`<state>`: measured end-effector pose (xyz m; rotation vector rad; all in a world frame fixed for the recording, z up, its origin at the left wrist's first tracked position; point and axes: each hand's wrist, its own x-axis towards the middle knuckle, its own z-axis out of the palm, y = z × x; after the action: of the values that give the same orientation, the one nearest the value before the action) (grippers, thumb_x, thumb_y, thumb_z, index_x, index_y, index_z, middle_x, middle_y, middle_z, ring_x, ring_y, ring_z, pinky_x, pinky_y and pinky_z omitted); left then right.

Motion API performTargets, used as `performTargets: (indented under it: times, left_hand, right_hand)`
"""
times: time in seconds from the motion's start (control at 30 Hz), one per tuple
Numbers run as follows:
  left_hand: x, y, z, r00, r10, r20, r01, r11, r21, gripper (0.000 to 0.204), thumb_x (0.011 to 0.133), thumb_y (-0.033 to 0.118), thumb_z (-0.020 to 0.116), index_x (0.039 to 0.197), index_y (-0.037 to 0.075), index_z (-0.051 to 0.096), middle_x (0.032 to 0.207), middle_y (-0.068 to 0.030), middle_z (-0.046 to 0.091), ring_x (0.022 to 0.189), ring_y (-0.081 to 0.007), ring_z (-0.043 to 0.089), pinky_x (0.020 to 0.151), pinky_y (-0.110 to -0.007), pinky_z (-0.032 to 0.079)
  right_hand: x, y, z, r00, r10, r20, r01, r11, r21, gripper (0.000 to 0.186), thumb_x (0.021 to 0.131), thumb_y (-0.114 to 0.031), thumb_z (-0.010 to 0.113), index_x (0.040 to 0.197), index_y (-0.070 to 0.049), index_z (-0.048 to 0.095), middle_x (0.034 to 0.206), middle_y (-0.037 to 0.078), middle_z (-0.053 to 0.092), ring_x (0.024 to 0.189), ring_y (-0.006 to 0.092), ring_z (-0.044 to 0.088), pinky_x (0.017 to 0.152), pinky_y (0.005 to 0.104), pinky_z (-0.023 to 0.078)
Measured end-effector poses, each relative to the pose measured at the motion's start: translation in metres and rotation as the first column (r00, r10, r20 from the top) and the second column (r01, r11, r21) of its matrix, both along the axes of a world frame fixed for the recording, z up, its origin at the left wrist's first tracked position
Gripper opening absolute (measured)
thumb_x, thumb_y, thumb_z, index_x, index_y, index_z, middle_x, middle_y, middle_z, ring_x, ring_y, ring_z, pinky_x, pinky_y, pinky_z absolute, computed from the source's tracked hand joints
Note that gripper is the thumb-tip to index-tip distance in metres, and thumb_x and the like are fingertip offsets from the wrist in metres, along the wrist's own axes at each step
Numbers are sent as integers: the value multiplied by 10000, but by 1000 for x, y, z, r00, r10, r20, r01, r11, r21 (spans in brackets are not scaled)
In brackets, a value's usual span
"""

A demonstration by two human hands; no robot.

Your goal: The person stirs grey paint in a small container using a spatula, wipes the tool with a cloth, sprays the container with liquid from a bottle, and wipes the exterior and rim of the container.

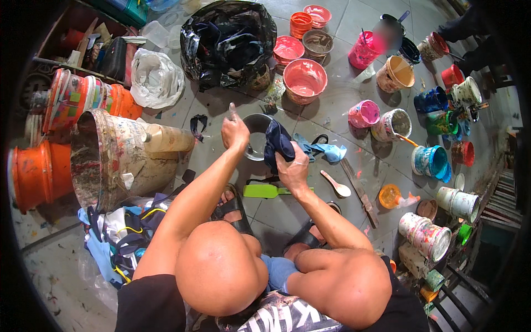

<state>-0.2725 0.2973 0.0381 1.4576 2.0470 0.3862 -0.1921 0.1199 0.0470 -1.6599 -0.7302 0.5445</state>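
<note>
A dark navy cloth (278,145) is bunched in my right hand (293,170), its fingers closed round the lower part. The cloth hangs over the right side of a round metal pot (255,152) on the floor. My left hand (235,133) is just left of the pot's rim. One finger stretches away from me, its tip smeared grey, while the others curl under, partly hidden; nothing shows in that hand. Between my feet lies a green-bladed tool (260,191). A white spoon (336,184) and a light blue cloth strip (330,151) lie to the right.
A black bag (227,47) of dark cloth stands ahead, beside red-stained tubs (305,82). Many paint buckets (391,124) crowd the right. A large dirty bucket (105,160) lies at left, near a cloth pile (124,227). A wooden stick (359,193) lies right of the spoon.
</note>
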Motion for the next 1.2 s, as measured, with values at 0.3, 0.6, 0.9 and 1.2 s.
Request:
performTargets:
  times: [0.3, 0.6, 0.9, 1.2]
  left_hand:
    - [5, -27, -19, 854, 519, 21, -517, 854, -61, 924, 1005, 709, 220, 1097, -103, 650, 1096, -316, 686, 1055, -493, 641, 977, -564, 452]
    - [7, -24, -26, 730, 678, 84, -634, 718, -286, 902, 1031, 658, 245, 1122, -143, 649, 1129, -319, 683, 1075, -461, 652, 977, -539, 467]
    - [7, -8, -5, 473, 682, 557, -413, 731, -544, 924, 987, 744, 258, 1388, -55, 492, 1017, -169, 696, 871, -392, 655, 890, -519, 513]
    - [-29, -119, 10, 796, 369, 480, 260, 508, -821, 1186, 836, 921, 267, 1590, 10, 180, 1598, -245, 306, 1383, -387, 438, 1049, -559, 439]
  right_hand:
    - [-9, 1, -4, 991, -102, -89, 102, 995, -1, 213, 807, -93, 731, 984, 15, 679, 880, 190, 704, 799, 331, 695, 764, 399, 530]
    - [7, -18, -14, 952, 240, 190, -245, 969, 4, 272, 768, -119, 765, 1003, -22, 667, 927, 175, 679, 864, 390, 668, 759, 422, 536]
    - [55, -82, -23, 891, 390, -235, -440, 868, -229, 404, 835, -103, 751, 1220, -30, 652, 1133, 108, 711, 993, 164, 662, 921, 310, 513]
    - [73, -82, -6, 961, -22, -275, -46, 970, -239, 418, 891, -67, 699, 1279, -2, 558, 1195, 121, 673, 1071, 213, 632, 975, 348, 484]
